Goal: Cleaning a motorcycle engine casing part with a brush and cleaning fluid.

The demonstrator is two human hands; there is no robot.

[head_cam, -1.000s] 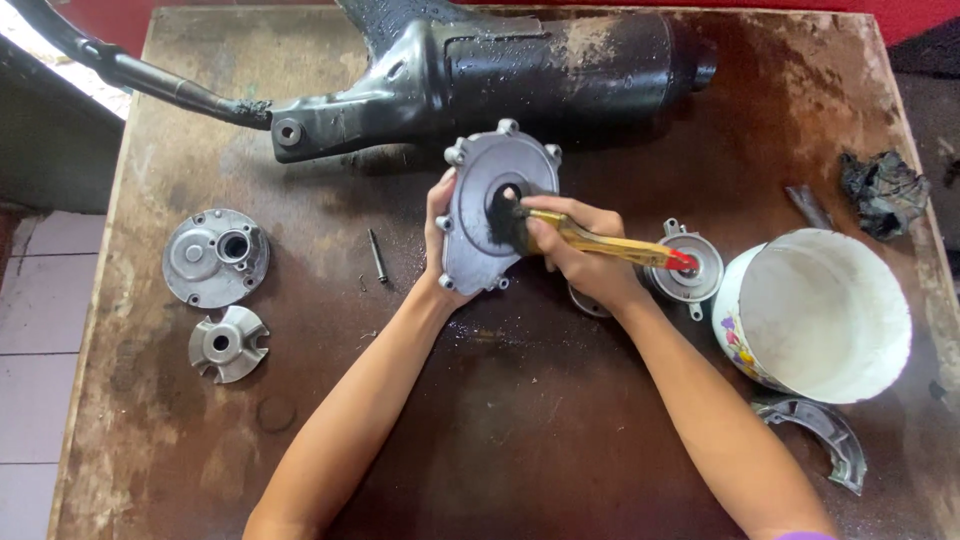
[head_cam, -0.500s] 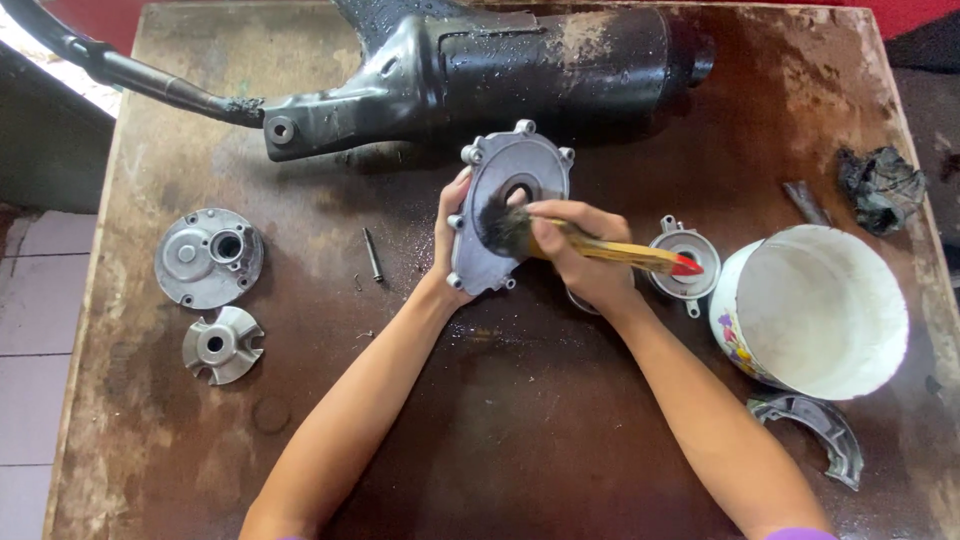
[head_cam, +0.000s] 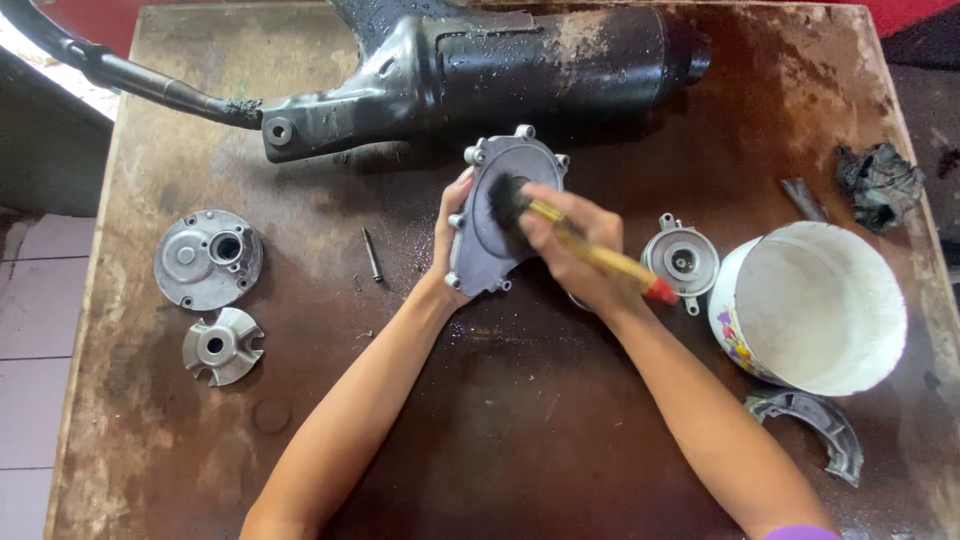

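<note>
Near the middle of a stained brown tabletop (head_cam: 520,430), slightly toward 12 o'clock, the left hand (head_cam: 449,232) was curled around the left edge of a grey metal cover plate (head_cam: 495,240), holding it tilted up off the surface. The right hand (head_cam: 570,250) was pinched around the yellow handle of a paintbrush (head_cam: 590,252), whose dark bristles pressed against the plate's inner face while its red end pointed toward 4 o'clock. Just beyond the plate, at 12 o'clock, lay a large black exhaust muffler (head_cam: 480,70) with its pipe running off toward 10 o'clock. At 3 o'clock from the right hand sat a small round metal housing (head_cam: 682,262), and beside that a white bucket (head_cam: 815,305). A curved brake shoe (head_cam: 815,425) lay at 5 o'clock, and a dark rag (head_cam: 880,180) at 2 o'clock. Well apart at 9 o'clock rested a round grey cover (head_cam: 208,258), with a smaller finned metal piece (head_cam: 222,346) just below it. A thin bolt (head_cam: 372,255) lay between these and the left hand.
</note>
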